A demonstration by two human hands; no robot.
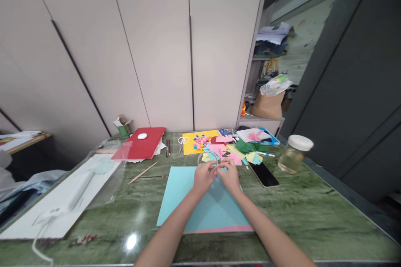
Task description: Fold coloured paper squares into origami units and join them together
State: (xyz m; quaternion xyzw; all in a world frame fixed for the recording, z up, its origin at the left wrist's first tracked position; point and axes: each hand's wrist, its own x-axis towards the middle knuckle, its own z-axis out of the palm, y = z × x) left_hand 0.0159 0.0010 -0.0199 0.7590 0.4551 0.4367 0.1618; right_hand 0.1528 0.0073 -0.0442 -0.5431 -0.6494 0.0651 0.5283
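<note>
My left hand and my right hand meet above a sheet of light blue paper, their fingers pinched together. A small pink piece, which looks like paper, shows between the fingertips; most of it is hidden. Just behind my left hand is a clear ring that looks like a roll of tape. Pink and yellow paper pieces lie loosely beyond my right hand. A pink edge peeks out under the blue sheet at the front.
Farther back are white scissors, a yellow sheet with pom-poms, and a red folder. To the right are a phone and a jar of liquid. A wooden stick and a white board lie left.
</note>
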